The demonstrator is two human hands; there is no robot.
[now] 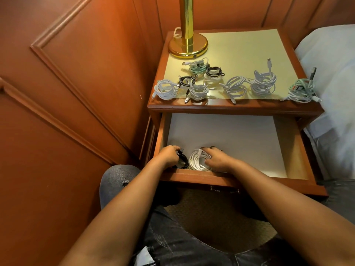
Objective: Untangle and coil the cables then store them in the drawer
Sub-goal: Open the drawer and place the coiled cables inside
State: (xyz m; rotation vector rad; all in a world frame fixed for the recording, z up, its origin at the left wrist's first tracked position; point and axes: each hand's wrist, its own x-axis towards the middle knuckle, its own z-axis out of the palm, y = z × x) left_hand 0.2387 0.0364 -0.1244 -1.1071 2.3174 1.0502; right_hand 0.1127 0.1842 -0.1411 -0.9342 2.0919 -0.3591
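Note:
The nightstand drawer [295, 150] is pulled out, lined in white. In its front left corner my left hand [169, 155] grips a coiled black cable [182, 161]. Beside it my right hand [216, 159] rests on a coiled white cable [197, 160], fingers curled over its right side. On the nightstand top [240, 48] lie several coiled cables: white ones [165, 89] [235, 87] [263, 83], a grey one [198, 92], black ones [214, 72] [186, 81], a mint one [197, 68], and a mint-and-white bundle [302, 91] at the right edge.
A brass lamp base [188, 45] stands at the back left of the nightstand top. Wood-panelled wall [76, 93] rises on the left. A white bed [334, 73] lies on the right. My knees in dark jeans [119, 179] are below the drawer front.

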